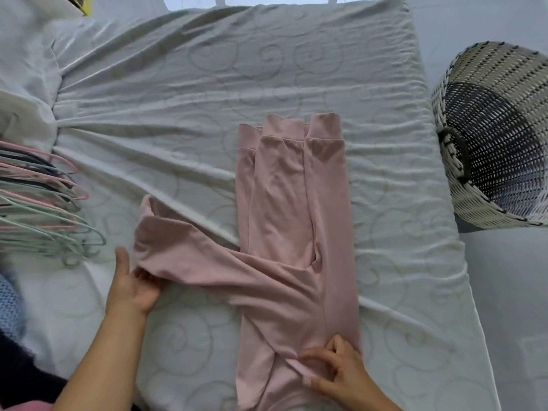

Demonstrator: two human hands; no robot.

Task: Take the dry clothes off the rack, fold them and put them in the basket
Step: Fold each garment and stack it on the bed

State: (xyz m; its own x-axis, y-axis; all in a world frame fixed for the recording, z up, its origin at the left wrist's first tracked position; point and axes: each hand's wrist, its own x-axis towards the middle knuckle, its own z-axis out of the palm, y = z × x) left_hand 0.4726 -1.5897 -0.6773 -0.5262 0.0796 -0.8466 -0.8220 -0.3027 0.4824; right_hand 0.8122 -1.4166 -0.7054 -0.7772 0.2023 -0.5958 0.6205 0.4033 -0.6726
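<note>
A pale pink long-sleeved garment (290,221) lies lengthwise on the bed, its sides folded inward and its cuffs pointing away from me. One sleeve stretches out to the left. My left hand (135,284) grips that sleeve near its cuff, thumb up and fingers curled under the cloth. My right hand (338,372) pinches a fold at the garment's near end, by the right edge. The woven basket (462,185) stands to the right of the bed, tilted toward me, and seems to hold nothing visible.
The bed (178,99) has a wrinkled white sheet with a swirl pattern. A pile of pink, mint and dark hangers (44,203) lies at its left edge. Blue and dark fabric (12,315) shows at the lower left. Pale floor (510,292) lies right of the bed.
</note>
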